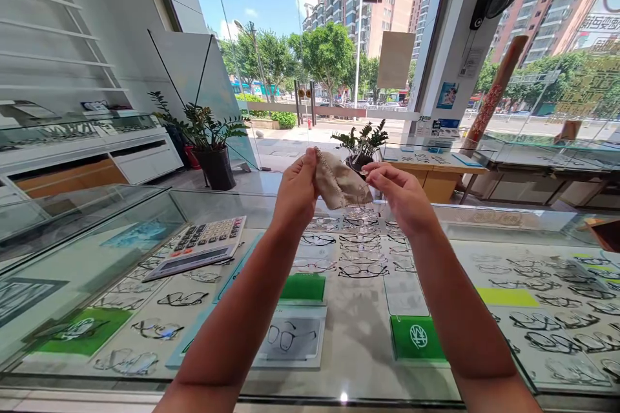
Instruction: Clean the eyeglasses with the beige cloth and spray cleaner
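Both my hands are raised above a glass display counter. My left hand pinches the upper edge of a beige cleaning cloth. My right hand is closed with fingers curled at the cloth's right end, and thin clear eyeglasses seem to hang just under it, hard to make out. The cloth drapes between the two hands. Under the glass lie rows of eyeglass frames.
A calculator lies on the counter to the left. Green cards sit inside the case. Potted plants stand on the floor and on a far desk. Shelves line the left wall; large windows face a street.
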A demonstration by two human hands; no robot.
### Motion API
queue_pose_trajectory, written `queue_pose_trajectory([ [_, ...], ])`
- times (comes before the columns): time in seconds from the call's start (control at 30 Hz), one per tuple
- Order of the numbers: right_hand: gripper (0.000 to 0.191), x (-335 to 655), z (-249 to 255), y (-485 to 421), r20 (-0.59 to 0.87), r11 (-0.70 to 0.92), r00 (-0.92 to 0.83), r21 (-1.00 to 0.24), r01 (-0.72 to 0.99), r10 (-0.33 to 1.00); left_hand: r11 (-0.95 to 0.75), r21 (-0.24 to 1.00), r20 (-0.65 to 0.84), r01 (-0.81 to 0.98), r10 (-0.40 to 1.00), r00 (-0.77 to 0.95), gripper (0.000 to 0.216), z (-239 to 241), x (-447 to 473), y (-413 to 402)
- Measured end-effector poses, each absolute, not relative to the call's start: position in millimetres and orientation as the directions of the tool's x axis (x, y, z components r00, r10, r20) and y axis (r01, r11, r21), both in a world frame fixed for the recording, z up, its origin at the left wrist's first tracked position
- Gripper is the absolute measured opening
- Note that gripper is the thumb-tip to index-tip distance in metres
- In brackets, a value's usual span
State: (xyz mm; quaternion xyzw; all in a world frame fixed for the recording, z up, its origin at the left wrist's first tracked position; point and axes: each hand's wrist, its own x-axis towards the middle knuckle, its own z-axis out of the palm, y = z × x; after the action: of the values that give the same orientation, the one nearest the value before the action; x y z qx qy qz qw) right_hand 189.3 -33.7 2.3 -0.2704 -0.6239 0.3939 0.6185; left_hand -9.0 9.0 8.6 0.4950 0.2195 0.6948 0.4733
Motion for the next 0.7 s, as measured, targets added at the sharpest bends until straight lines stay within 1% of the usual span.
queue_pose_trajectory([
  [0.07,0.024,197,6,-37,0.563,0.550,-0.073,-0.822,-0.148,0.823,-0.452,0.812,0.462,-0.370,0.884,-0.069,0.046,13,-18,6],
  [0.13,0.022,204,10,-41,0.558,0.542,-0.112,-0.828,-0.147,0.822,-0.474,0.852,0.479,-0.221,0.877,-0.036,0.044,17,-26,-1],
  [0.2,0.021,209,13,-44,0.552,0.537,-0.164,-0.834,-0.127,0.818,-0.526,0.850,0.527,-0.042,0.850,0.026,0.046,21,-32,-10],
  [0.23,0.021,210,14,-46,0.551,0.539,-0.188,-0.835,-0.112,0.813,-0.564,0.825,0.561,0.039,0.825,0.064,0.048,22,-34,-15],
  [0.3,0.021,212,14,-48,0.548,0.545,-0.245,-0.834,-0.085,0.800,-0.669,0.724,0.657,0.170,0.743,0.125,0.045,25,-36,-23],
  [0.37,0.022,212,14,-48,0.540,0.548,-0.323,-0.833,-0.076,0.777,-0.786,0.553,0.783,0.275,0.604,0.150,0.037,27,-37,-30],
  [0.4,0.022,212,14,-49,0.535,0.548,-0.360,-0.833,-0.075,0.764,-0.829,0.455,0.836,0.324,0.523,0.164,0.041,28,-37,-32],
  [0.43,0.023,211,14,-49,0.532,0.549,-0.388,-0.833,-0.076,0.753,-0.858,0.362,0.874,0.365,0.449,0.187,0.051,29,-37,-34],
  [0.5,0.024,211,14,-50,0.527,0.549,-0.426,-0.832,-0.081,0.735,-0.885,0.225,0.901,0.408,0.349,0.258,0.067,31,-36,-38],
  [0.57,0.025,211,14,-51,0.522,0.544,-0.450,-0.834,-0.093,0.724,-0.898,0.155,0.902,0.411,0.298,0.312,0.065,31,-35,-41],
  [0.63,0.024,212,15,-54,0.517,0.534,-0.476,-0.838,-0.112,0.712,-0.910,0.112,0.917,0.400,0.250,0.312,0.059,31,-35,-43],
  [0.7,0.023,213,16,-56,0.515,0.529,-0.496,-0.839,-0.127,0.699,-0.918,0.078,0.930,0.388,0.207,0.304,0.058,31,-34,-45],
])
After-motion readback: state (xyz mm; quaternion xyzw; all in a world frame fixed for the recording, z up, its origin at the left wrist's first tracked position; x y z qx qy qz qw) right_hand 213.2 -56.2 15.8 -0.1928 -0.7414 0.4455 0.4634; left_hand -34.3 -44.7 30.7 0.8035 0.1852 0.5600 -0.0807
